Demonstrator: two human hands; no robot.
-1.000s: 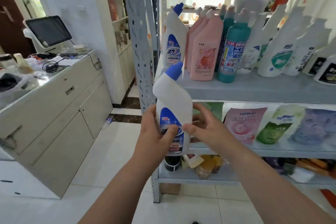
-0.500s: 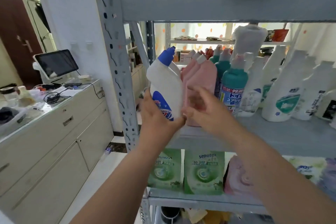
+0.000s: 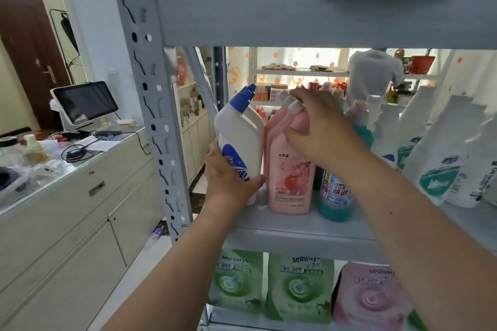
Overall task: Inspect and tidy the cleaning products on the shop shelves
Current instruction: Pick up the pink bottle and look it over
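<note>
A white toilet-cleaner bottle [image 3: 242, 140] with a blue angled cap stands at the left end of the grey middle shelf [image 3: 295, 228]. My left hand [image 3: 228, 177] grips its lower body. Beside it stand pink bottles [image 3: 291, 177] with white caps. My right hand [image 3: 320, 129] reaches over their necks, fingers curled round the top of the front pink bottle. A teal bottle [image 3: 334, 196] sits just right of them, partly hidden by my right forearm.
Several white bottles [image 3: 441, 158] fill the shelf's right side. Green and pink refill pouches [image 3: 300, 287] line the shelf below. The perforated grey upright [image 3: 150, 105] stands left of my hands. A counter [image 3: 70, 196] with a screen [image 3: 84, 101] lies left. A person stands behind the shelving.
The white bottle went up from chest height onto the shelf's left end. My right hand left it and moved up onto the pink bottles' necks. The camera tilted upward.
</note>
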